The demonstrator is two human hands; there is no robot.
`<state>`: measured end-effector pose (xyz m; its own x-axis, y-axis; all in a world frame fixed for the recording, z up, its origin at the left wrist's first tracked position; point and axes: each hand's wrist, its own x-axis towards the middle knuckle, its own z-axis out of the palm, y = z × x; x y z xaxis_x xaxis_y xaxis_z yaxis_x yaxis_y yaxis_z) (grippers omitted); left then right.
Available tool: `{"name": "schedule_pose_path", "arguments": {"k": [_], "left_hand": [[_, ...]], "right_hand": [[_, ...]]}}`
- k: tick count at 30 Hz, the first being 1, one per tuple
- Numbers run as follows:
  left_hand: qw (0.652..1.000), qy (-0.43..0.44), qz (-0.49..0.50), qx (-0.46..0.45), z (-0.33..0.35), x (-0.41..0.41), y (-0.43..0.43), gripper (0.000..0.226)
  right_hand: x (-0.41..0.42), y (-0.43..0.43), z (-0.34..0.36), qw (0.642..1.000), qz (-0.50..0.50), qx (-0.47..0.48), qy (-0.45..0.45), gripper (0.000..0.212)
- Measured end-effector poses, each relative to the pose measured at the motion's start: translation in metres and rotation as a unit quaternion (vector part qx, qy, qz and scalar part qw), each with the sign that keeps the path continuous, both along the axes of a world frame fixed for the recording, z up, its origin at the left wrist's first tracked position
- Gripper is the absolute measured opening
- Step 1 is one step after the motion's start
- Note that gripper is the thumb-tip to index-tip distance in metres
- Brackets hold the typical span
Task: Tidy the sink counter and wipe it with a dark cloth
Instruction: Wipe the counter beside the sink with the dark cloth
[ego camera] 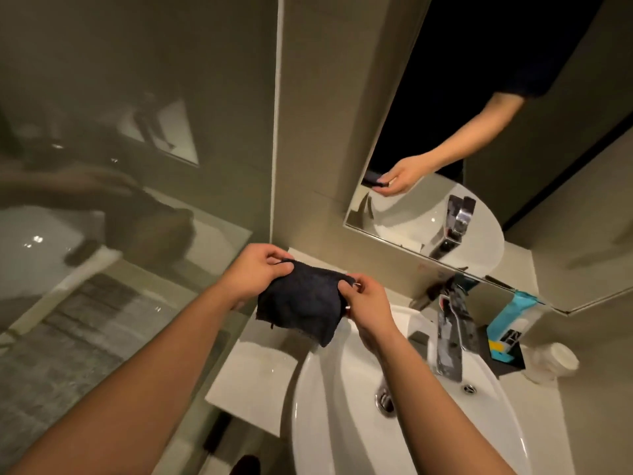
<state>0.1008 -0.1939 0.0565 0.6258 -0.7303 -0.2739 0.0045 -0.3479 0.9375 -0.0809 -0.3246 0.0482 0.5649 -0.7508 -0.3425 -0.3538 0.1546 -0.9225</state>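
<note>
A dark cloth (301,299) hangs in the air above the left side of the white counter (253,378), held by both hands. My left hand (255,272) pinches its upper left corner. My right hand (366,301) grips its right edge. The cloth droops between them, its lower corner over the rim of the white sink basin (342,423).
A chrome tap (448,341) stands behind the basin. To its right sit a blue tube (507,320) on a black tray and a white cup (551,361). A mirror (479,149) hangs above. A glass partition (137,200) borders the counter on the left.
</note>
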Motion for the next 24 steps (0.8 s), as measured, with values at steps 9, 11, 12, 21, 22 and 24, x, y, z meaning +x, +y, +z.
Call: {"name": "schedule_pose_path", "arguments": {"k": [9,11,12,21,22,24], "left_hand": [[0.963,-0.237,-0.012,0.13,-0.076,0.072,-0.098,0.046],[0.956,-0.272,-0.013,0.112,-0.097,0.061,-0.097,0.036],[0.954,-0.279,-0.019,0.109,-0.108,0.054,-0.096,0.03],[0.874,-0.345,-0.312,0.137,-0.173,0.021,-0.098,0.09],[0.864,-0.36,-0.325,0.138,-0.176,0.023,-0.1,0.094],[0.847,-0.39,-0.334,0.137,-0.183,0.025,-0.103,0.099]], "right_hand": [[0.056,-0.072,-0.072,0.965,-0.021,-0.121,0.23,0.052],[0.036,-0.064,-0.081,0.948,-0.018,-0.189,0.254,0.045],[0.025,-0.056,-0.084,0.938,-0.02,-0.222,0.265,0.042],[-0.029,-0.007,-0.121,0.879,0.048,-0.332,0.339,0.065],[-0.029,-0.007,-0.122,0.875,0.049,-0.34,0.342,0.066],[-0.028,-0.006,-0.123,0.869,0.048,-0.344,0.353,0.068]]}}
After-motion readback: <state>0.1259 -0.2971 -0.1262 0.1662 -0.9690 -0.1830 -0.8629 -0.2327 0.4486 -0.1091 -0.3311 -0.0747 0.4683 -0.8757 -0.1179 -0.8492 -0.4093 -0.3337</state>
